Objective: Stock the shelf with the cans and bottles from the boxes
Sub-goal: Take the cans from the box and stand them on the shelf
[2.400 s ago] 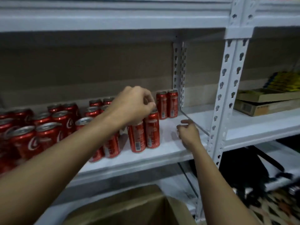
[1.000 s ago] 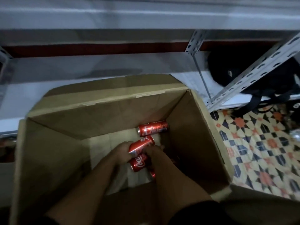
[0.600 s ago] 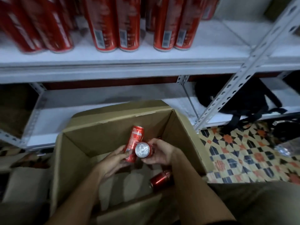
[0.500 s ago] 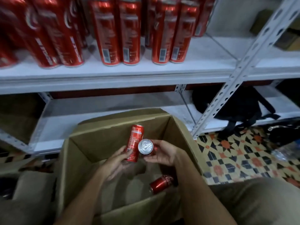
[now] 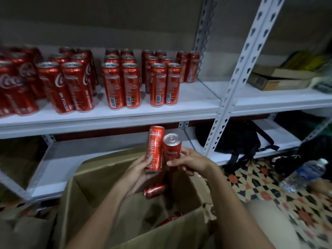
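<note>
Head view, only one cam. Centre of frame: left hand (image 5: pixel 142 169) grips a slim red cola can (image 5: pixel 154 148), held upright, fingers curled round its lower half. Right hand (image 5: pixel 190 161) holds a second red can (image 5: pixel 172 147) just beside it, silver top tilted toward the cam; the two cans look to be touching at the sides. Both sit above the open cardboard box (image 5: pixel 93 187) at lower centre, below the front edge of the white shelf (image 5: pixel 194 97).

Box: at least two more cans lie on their sides inside, one under the hands (image 5: pixel 154 191), another partly hidden near the front wall (image 5: pixel 169 218). Rest of the box floor is dark, can't tell what else is in there.

Shelf, upper left to centre: approx. two dozen+ stocked cans (image 5: pixel 125 81) standing in paired rows. Bare shelf to the right of the last row, up to the upright post (image 5: pixel 239 72).

Progress, my read: mostly done w/ this box. Left: place these two, then the few still in the box.

Lower right: a water bottle (image 5: pixel 305 175) lying on the patterned floor, not stocked yet. A black bag (image 5: pixel 237 139) sits on the lower shelf right of centre.
</note>
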